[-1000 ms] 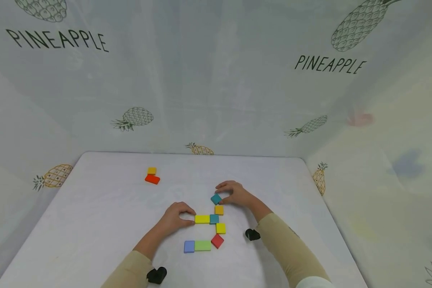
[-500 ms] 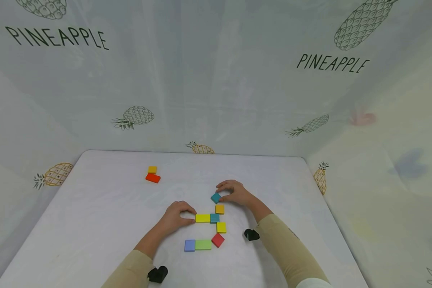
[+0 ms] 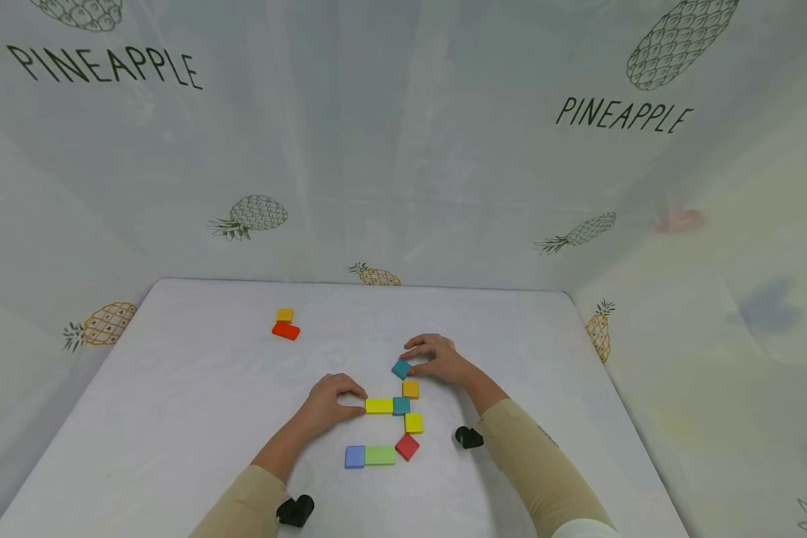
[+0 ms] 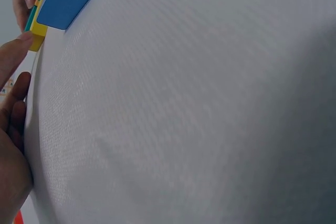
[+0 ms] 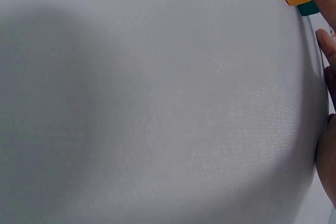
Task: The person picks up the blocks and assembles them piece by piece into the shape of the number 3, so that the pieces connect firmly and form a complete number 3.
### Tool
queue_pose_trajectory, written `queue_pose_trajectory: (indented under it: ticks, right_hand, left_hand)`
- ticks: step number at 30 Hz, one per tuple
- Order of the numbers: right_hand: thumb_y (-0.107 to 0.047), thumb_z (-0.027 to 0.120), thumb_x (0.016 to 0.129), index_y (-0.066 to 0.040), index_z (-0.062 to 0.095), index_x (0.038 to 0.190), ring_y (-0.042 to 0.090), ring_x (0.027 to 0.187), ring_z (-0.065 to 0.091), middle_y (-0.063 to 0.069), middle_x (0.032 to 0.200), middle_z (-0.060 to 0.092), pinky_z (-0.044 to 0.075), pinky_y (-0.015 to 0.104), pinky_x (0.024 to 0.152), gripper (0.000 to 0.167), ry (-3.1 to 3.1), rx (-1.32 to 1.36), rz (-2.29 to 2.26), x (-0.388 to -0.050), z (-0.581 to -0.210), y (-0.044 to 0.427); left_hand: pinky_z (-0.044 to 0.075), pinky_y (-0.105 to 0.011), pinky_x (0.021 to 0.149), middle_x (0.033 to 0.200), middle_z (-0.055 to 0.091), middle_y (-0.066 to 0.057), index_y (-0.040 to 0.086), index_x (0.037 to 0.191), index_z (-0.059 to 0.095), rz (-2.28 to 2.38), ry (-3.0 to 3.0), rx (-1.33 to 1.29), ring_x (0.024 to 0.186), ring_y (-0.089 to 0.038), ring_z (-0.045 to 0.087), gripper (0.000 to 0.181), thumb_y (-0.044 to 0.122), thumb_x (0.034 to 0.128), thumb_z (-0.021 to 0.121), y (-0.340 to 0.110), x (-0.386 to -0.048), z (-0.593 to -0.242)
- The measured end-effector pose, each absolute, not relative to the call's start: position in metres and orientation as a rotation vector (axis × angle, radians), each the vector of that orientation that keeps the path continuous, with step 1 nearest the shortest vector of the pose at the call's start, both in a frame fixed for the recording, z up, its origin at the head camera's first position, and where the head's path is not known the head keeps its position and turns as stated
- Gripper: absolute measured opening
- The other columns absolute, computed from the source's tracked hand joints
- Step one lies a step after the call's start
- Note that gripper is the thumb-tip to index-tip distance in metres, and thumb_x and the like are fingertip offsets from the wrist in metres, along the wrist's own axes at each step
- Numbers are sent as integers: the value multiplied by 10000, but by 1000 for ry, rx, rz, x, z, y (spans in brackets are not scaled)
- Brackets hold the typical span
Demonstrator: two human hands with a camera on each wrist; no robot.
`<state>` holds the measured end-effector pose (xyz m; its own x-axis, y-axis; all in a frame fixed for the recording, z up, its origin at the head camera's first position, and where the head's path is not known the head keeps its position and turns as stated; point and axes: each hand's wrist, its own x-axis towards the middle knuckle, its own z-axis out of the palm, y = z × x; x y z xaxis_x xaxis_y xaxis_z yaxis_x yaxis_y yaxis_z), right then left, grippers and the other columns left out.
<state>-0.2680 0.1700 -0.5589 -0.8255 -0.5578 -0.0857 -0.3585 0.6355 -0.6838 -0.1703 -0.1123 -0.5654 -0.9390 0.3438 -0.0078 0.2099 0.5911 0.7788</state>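
My left hand (image 3: 327, 405) rests at the left end of a long yellow block (image 3: 379, 406), thumb and index finger at its corners. A teal block (image 3: 401, 406) touches that block's right end. My right hand (image 3: 438, 359) holds another teal block (image 3: 401, 369), turned askew, between thumb and fingers. Just below it lies an orange-yellow block (image 3: 411, 389). A small yellow block (image 3: 413, 424) and a tilted red block (image 3: 407, 447) continue the column downward. In the left wrist view, the thumb touches the yellow block (image 4: 38, 38); the right wrist view shows fingers at the teal block (image 5: 308, 9).
A light green block (image 3: 379, 455) and a blue block (image 3: 355, 456) lie end to end at the bottom of the figure. An orange-red block (image 3: 285, 330) and a yellow-orange block (image 3: 285, 315) lie at the table's back left. White cloth covers the table (image 3: 175, 388).
My right hand has shifted the teal block very slightly left. The left hand stays at the long yellow block, and the other blocks keep their arrangement.
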Motion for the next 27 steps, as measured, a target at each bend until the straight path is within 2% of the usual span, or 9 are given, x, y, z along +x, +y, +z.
queue_pose_trajectory:
  ticks: [27]
  right_hand:
    - [-300,765,854,-251,746,1141,228,1315,342,-52,1281,548,139,518,1085,292,2561,-749,-952,-267,-556,169]
  left_hand:
    - [410,-439,925,939,609,169,245,979,729,1263,2651,444,972,-136,513,200,191,805,812,-112,-171,-565]
